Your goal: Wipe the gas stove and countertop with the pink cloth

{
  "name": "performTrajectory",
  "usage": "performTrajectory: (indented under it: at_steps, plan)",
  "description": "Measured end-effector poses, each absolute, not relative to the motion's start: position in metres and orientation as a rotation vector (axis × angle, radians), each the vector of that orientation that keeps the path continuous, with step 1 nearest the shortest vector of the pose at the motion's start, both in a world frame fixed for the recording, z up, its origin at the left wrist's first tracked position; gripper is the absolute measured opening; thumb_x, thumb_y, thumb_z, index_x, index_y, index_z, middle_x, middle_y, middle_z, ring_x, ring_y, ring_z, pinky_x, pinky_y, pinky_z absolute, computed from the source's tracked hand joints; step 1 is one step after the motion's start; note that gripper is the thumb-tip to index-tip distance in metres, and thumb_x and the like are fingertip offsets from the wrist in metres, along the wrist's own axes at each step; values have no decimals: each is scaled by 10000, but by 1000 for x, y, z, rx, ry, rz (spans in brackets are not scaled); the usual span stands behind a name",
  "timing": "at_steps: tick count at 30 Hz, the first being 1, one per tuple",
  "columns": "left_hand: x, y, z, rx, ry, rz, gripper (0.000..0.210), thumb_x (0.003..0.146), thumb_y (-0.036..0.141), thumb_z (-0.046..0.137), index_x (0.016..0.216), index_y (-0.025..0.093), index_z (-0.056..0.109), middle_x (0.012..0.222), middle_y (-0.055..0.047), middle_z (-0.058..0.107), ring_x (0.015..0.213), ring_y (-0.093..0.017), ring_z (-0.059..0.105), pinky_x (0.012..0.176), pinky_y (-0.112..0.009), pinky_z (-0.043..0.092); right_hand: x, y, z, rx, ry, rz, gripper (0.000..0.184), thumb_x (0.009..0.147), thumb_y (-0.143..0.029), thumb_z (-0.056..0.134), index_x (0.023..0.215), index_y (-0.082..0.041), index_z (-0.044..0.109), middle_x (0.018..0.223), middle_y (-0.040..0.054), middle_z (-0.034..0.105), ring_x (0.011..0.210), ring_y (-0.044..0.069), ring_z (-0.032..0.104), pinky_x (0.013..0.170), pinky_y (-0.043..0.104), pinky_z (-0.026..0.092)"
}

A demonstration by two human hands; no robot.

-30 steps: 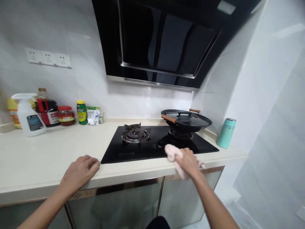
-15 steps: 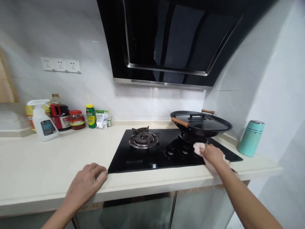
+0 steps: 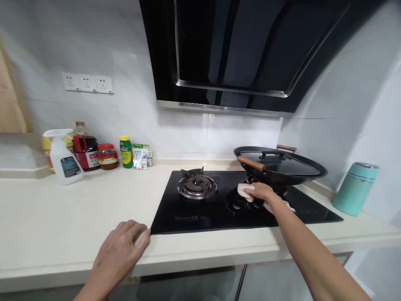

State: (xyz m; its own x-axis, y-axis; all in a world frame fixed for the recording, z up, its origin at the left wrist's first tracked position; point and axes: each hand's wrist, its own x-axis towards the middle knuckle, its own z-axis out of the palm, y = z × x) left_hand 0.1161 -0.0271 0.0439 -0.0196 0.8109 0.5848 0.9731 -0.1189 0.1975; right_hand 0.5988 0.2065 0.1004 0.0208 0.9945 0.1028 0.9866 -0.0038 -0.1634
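My right hand [image 3: 262, 193] grips a pale pink cloth [image 3: 245, 191] on the black gas stove [image 3: 213, 221]. It is over the knobs, just in front of the wok [image 3: 282, 177]; part of the cloth trails out behind the wrist. The wok sits on the right burner, with a dark lid [image 3: 282, 164] in it and two wooden handles. On the white countertop [image 3: 125, 200], my left hand [image 3: 125, 246] rests with its thumb apart from the fingers, at the stove's front left corner. Nothing is held in it. The left burner [image 3: 198, 184] is bare.
A white spray bottle [image 3: 65, 161], a dark sauce bottle [image 3: 86, 150], a red-lidded jar [image 3: 108, 156], a green bottle [image 3: 126, 152] and packets [image 3: 140, 158] line the back left. A turquoise flask [image 3: 356, 189] stands at the right. The range hood [image 3: 244, 54] hangs above.
My right hand has moved left and away from me with the cloth, from the stove's front right towards the knobs. My left hand stays by the corner. The view has shifted slightly.
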Motion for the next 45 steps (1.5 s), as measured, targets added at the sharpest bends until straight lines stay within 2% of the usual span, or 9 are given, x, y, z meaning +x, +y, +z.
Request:
performTrajectory:
  at_steps: [5,9,12,18,22,28,33,38,45]
  plan:
    - [117,-28,43,-1965,-1876,-881,316,925,458,488,865,263,730,947,-62,743,953,-265,665,887,-405,487,543,214,107,-2069,-2252,2,362,945,-458,595,1126,-192,762,1170,134,739,1111,254,687,894,318,480]
    - [119,-31,43,-1922,-1906,-897,329,934,467,485,861,261,730,938,-61,744,948,-258,663,875,-396,481,504,212,111,-2034,-2348,-91,385,994,-491,591,1168,-164,696,1238,109,689,1137,234,652,1001,439,509]
    - [120,-34,43,-1909,-1916,-894,330,943,447,474,861,254,729,937,-56,739,944,-248,658,871,-389,477,483,203,113,-1963,-2439,-153,387,989,-500,616,1179,-167,665,1237,84,671,1121,223,639,1019,480,513]
    - [120,-33,41,-1908,-1873,-855,331,958,409,459,873,230,724,935,-66,732,939,-253,647,865,-394,468,458,162,109,-1689,-2570,-249,323,959,-419,617,1149,-173,705,1209,128,693,1112,253,642,944,365,463]
    - [121,-34,42,-1898,-1867,-826,325,958,397,456,892,226,725,954,-68,733,951,-253,649,880,-387,465,447,131,96,-1510,-2562,-304,339,959,-409,606,1163,-152,692,1203,149,681,1131,270,615,962,362,408]
    - [123,-36,46,-1902,-1887,-785,332,954,394,462,876,229,739,931,-67,730,954,-255,647,874,-374,466,407,78,80,-1241,-2544,-274,250,947,-387,615,1050,-176,702,1097,96,678,1050,230,576,936,346,374]
    - [121,-37,46,-1918,-1870,-784,327,949,357,458,856,230,744,916,-65,728,946,-242,650,889,-364,466,382,41,73,-1053,-2529,-226,276,889,-438,684,1055,-218,705,1042,48,650,1030,213,547,933,335,368]
    - [117,-37,46,-1922,-1892,-815,356,963,379,431,867,234,741,948,-65,737,978,-248,664,880,-371,471,419,35,63,-1215,-2273,-180,396,836,-556,724,1070,-238,696,1185,85,613,1155,278,512,1013,429,343]
    - [116,-37,46,-1929,-1875,-839,344,954,373,442,856,227,738,931,-62,741,968,-245,665,892,-366,465,494,40,57,-1495,-2244,-181,349,875,-449,629,1134,-221,678,1121,80,708,1098,283,603,934,389,357]
